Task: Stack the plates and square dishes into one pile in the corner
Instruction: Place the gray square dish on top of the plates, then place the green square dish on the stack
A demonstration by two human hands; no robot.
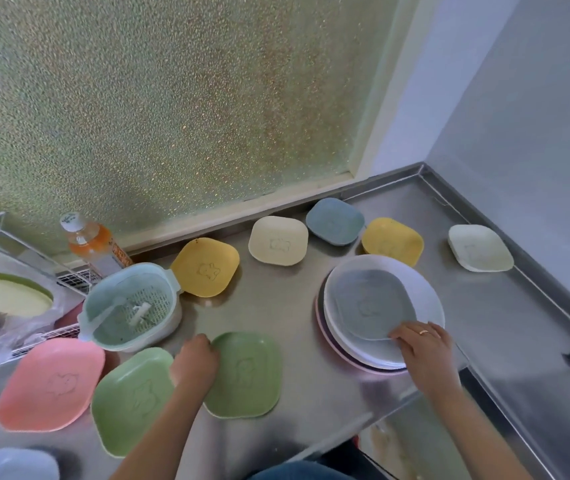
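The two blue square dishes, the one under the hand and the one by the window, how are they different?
The near blue dish lies open side up on the pile of round plates; the far blue dish lies bottom up on the bare counter. The right hand touches the near one's edge; nothing touches the far one. The near one looks paler. Both are square with rounded corners.

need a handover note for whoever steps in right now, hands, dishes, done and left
Left hand: on the edge of a green square dish, grip not clearly closed.
Right hand: fingertips on the grey square dish atop the round plates.
Done: the plates stacked, one dish on.
Left: second green, pink, two yellow, cream, blue and pale dishes lie loose; the pile is not in the corner.
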